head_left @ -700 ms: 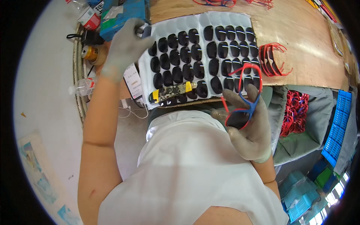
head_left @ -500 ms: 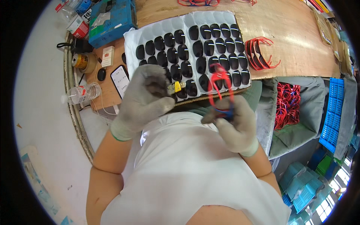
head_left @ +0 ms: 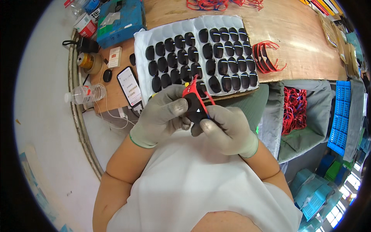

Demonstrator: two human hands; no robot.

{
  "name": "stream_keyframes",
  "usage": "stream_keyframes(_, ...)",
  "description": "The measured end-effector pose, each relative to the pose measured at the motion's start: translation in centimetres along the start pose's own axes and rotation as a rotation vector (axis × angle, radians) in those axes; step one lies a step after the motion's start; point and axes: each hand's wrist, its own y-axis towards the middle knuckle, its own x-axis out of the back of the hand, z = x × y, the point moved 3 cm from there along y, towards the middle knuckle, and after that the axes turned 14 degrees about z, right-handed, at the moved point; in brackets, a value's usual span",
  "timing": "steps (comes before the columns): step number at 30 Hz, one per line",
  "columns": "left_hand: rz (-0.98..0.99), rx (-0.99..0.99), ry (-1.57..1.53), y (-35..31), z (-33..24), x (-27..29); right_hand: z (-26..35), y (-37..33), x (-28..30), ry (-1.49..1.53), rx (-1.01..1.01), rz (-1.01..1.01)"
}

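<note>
In front of my chest both gloved hands grip a pair of red-framed sunglasses (head_left: 192, 89), its arms pointing away from me. My left hand (head_left: 164, 112) is closed at its left side, thumb against a dark lens (head_left: 198, 111). At the other end my right hand (head_left: 230, 129) is closed, with its thumb at the lower edge of the dark lens. Whether that lens is fully seated I cannot tell. Just beyond my hands lies a white padded tray (head_left: 170, 32) holding rows of loose dark lenses (head_left: 218, 50). Something yellow shows partly behind my left hand.
Red glasses (head_left: 264, 58) stand in a row right of the tray, and more red frames (head_left: 208, 4) lie at the back. A grey-lined bin (head_left: 309, 145) holds red frames. At left are a phone (head_left: 130, 87), a plastic bottle (head_left: 87, 94) and a blue box (head_left: 121, 25).
My right hand has brought the red frame down and left, turning it. My left hand has moved down and right from the tray to meet it. A dark lens now shows at the frame.
</note>
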Motion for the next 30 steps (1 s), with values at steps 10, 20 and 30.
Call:
stream_keyframes(10,-0.035,-0.013,0.125,0.5,0.7,0.2,0.3,-0.3,0.0,-0.179,-0.083,-0.094)
stream_keyframes(20,-0.055,0.061,0.240,1.7,0.5,-1.1,0.5,-0.4,1.3,-0.585,0.150,-0.158)
stream_keyframes(30,0.006,-0.110,0.331,1.5,-0.1,-2.9,1.4,-0.6,2.6,-0.499,0.006,-0.178)
